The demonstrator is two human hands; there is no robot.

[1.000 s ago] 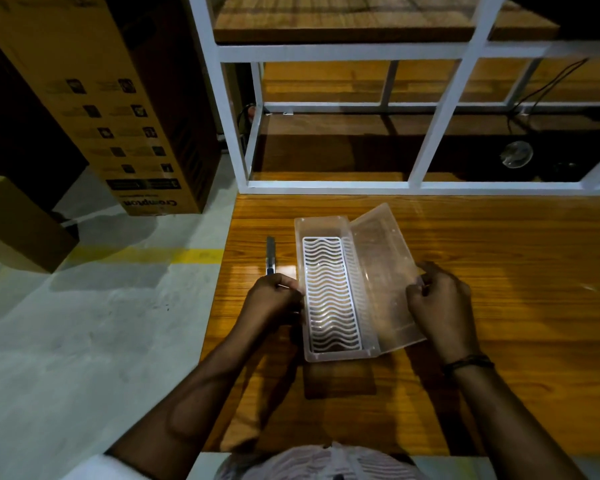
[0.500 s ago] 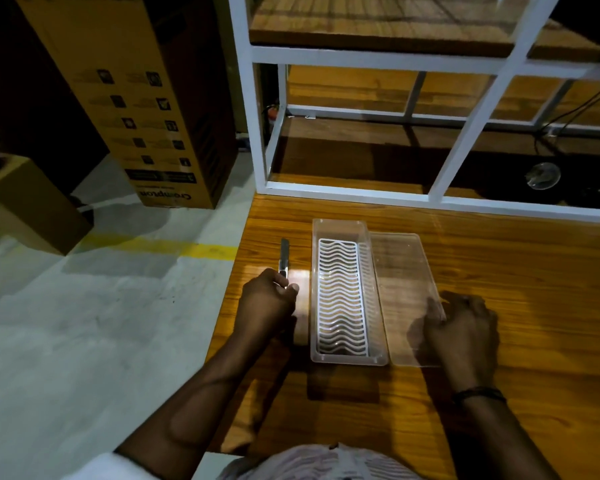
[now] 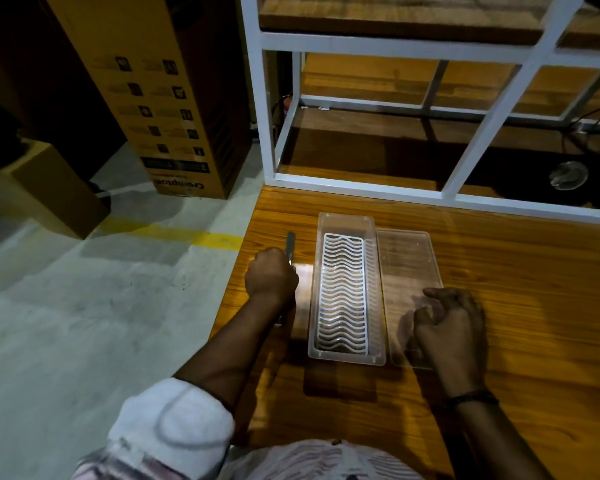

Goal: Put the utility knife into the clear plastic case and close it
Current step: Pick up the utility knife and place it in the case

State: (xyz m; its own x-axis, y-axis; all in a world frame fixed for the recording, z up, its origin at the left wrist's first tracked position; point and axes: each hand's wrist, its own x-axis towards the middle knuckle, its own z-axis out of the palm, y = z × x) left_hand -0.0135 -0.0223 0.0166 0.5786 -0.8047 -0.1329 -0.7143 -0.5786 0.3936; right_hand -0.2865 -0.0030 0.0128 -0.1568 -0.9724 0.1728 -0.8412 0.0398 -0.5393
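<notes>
Left hand (image 3: 271, 274) clenched around the knife (image 3: 290, 247) just left of the open case (image 3: 347, 358), right hand (image 3: 448, 323) loosely curled, grasping nothing, on the flat lid (image 3: 406, 258) (risk: blade snagging the wavy white insert (image 3: 343, 292) and skidding the case).

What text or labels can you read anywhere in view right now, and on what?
"Crompton", upside down, on the lower face of the tall cardboard box standing on the floor.
Rows of small handling pictograms and two dark label strips on the same box: too small and blurred to read.
Clear plastic case, its lid, the utility knife in the left hand: no readable text.
</notes>
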